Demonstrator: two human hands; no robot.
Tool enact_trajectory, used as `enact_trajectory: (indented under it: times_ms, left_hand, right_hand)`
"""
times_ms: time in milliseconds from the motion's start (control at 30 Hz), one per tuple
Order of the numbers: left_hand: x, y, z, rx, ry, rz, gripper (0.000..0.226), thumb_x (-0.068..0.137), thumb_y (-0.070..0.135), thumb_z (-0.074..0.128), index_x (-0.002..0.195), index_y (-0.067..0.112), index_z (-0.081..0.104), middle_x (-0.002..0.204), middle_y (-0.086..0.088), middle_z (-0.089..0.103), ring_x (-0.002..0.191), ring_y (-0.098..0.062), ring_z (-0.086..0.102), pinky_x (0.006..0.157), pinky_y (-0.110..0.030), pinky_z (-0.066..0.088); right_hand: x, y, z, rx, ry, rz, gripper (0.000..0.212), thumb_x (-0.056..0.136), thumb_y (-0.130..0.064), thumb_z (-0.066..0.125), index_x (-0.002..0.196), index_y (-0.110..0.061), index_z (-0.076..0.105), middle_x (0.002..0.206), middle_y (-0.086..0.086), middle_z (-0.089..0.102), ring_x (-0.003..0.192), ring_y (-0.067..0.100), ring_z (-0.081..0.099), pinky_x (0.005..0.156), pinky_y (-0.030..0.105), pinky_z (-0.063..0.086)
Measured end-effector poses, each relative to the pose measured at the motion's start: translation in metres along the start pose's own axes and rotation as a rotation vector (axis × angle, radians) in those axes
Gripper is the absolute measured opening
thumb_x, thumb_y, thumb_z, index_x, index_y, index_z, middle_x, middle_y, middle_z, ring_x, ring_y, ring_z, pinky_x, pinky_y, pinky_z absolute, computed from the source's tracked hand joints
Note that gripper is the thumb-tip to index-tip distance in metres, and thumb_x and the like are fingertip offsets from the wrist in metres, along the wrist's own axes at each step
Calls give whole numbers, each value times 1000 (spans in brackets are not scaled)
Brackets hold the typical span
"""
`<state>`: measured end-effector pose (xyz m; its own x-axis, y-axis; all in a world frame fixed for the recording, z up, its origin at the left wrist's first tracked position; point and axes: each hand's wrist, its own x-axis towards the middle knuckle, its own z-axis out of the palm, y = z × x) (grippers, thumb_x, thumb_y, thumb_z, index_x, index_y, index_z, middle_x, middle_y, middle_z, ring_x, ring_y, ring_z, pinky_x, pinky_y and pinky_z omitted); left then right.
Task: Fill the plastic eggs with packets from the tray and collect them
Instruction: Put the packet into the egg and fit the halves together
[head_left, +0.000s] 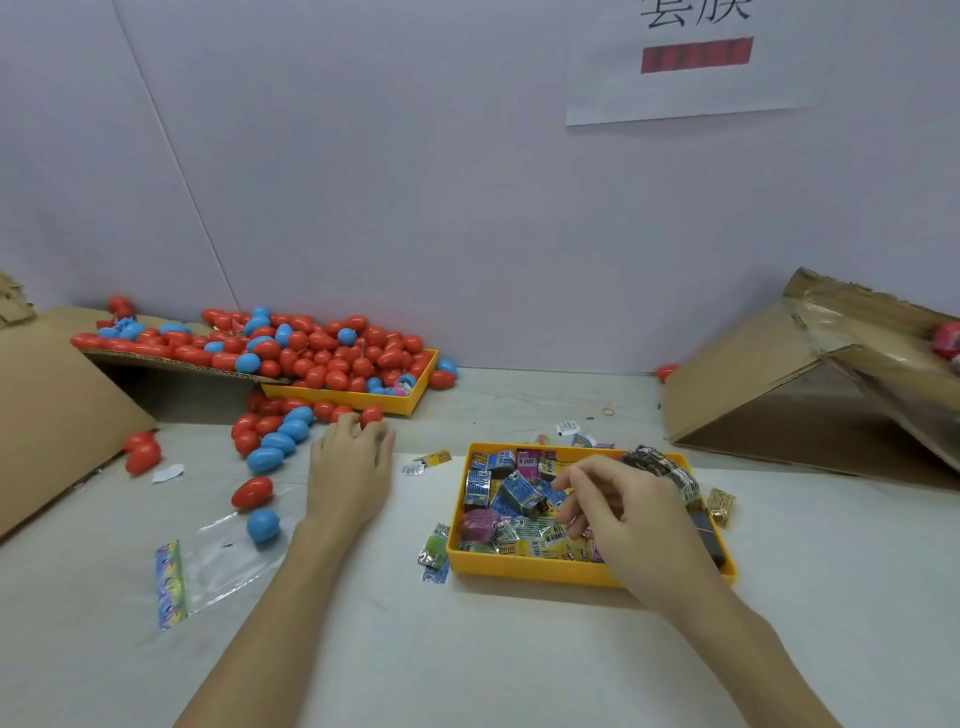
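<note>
A yellow tray (545, 569) at lower centre-right of the frame is filled with small coloured packets (519, 496); a few more packets are scattered on the pale surface (467, 649) around its rim. A second yellow tray (387, 401) at middle left is heaped with red and blue plastic eggs (322, 353), which spill onto a cardboard flap (57, 405) and onto the surface. An open cardboard box (810, 384) is seen at the right edge. The left hand (349, 467) is laid on the surface, its fingertips curled against a red egg (372, 415) beside the egg tray; whether the grip is closed on it cannot be told. The right hand (618, 512) is held over the packet tray, fingers curled down among the packets; a pinch cannot be confirmed.
</note>
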<state>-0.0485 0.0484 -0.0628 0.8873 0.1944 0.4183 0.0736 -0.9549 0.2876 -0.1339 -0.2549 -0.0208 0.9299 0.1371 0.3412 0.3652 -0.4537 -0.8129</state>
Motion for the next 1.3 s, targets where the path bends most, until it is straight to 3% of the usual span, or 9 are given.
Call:
enact_trajectory:
  times_ms: [200, 333, 433, 533, 733, 867, 1000, 1200, 1300]
  left_hand:
    - [-4, 20, -10, -87, 196, 127, 24, 92, 25, 75, 107, 11, 64, 103, -12, 57, 93, -28, 52, 80, -41, 46]
    - [-14, 47, -21, -301, 230, 239, 28, 95, 26, 72, 93, 15, 46, 83, -1, 50, 74, -21, 48, 67, -34, 41]
    - [-24, 70, -29, -534, 134, 265, 31, 94, 24, 73, 101, 19, 43, 89, 0, 56, 75, -17, 59, 66, -30, 50]
    - [-35, 95, -39, -888, -31, 167, 39, 85, 17, 84, 111, 18, 54, 97, 2, 67, 83, -10, 67, 74, -19, 55]
    - [-52, 119, -47, -1365, -467, 62, 33, 86, 4, 79, 115, 21, 74, 113, 1, 76, 103, -16, 72, 88, -22, 56]
    - [-55, 126, -47, -1680, -615, -171, 31, 87, 10, 70, 117, 12, 76, 108, -10, 72, 91, -22, 69, 78, -25, 58]
    - [-55, 128, -50, -1718, -605, -178, 25, 92, 17, 67, 114, 8, 76, 110, -16, 71, 89, -26, 70, 75, -25, 59]
    - [-57, 123, -46, -1401, -500, -37, 29, 99, 10, 65, 128, 14, 59, 116, -1, 77, 97, -18, 73, 83, -21, 55]
    - [-57, 123, -46, -1302, -488, 6, 21, 100, 7, 63, 120, 14, 65, 111, -2, 77, 99, -21, 72, 82, -21, 56]
  right_hand:
    - [1, 4, -2, -218, 6, -86, 16, 103, -21, 58, 101, -20, 74, 93, -8, 71, 86, 3, 64, 71, 11, 48]
    - [3, 8, 2, -384, -82, -123, 20, 102, -20, 60, 113, -21, 76, 113, -8, 68, 107, 7, 58, 94, 24, 47]
    - [8, 12, -1, -370, -37, -20, 14, 95, -15, 71, 106, -20, 79, 99, -5, 72, 82, 1, 63, 76, 10, 50]
    - [13, 15, -6, -367, -168, 111, 23, 82, -36, 85, 101, -28, 77, 82, -14, 67, 72, -1, 60, 62, 8, 44]
    - [16, 19, -6, -322, -247, 154, 10, 87, -27, 81, 86, -27, 72, 79, -8, 69, 73, 5, 62, 65, 15, 48]
    - [12, 20, -6, -323, -177, 111, 5, 96, -21, 70, 92, -23, 69, 85, -9, 68, 79, 6, 63, 68, 17, 49]
    - [10, 17, -3, -309, -69, 37, 7, 98, -19, 66, 92, -23, 67, 88, -12, 66, 81, 3, 62, 69, 12, 46]
    - [9, 14, -6, -192, 93, 8, 7, 96, -14, 69, 92, -19, 71, 78, -11, 71, 77, 2, 65, 66, 11, 45]
    - [8, 14, -10, -104, 143, 2, 12, 94, -12, 72, 87, -22, 72, 77, -11, 72, 77, 4, 67, 65, 15, 47]
